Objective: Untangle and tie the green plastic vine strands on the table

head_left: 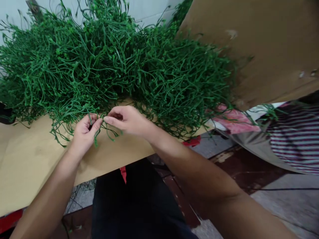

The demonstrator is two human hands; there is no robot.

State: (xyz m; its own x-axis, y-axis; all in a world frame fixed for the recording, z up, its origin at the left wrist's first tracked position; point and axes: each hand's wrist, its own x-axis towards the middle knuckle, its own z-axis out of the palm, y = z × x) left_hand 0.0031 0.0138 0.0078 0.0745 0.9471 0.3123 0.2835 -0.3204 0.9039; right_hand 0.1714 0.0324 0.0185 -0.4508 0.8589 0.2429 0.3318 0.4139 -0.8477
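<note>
While both forearms reach up and inward from below, the left hand [84,132] curls its fingers around a few green stems [96,137], and the right hand [127,119] pinches the same stems between thumb and forefinger. The hands meet fingertip to fingertip at the near edge of the big green stem pile [112,63], which lies on the tan tabletop [27,156]; loose stem ends dangle just below that pile.

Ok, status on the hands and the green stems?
Left hand and right hand both pinching one green stem. Stem pile heaped on cardboard sheet. Nothing blocking.
</note>
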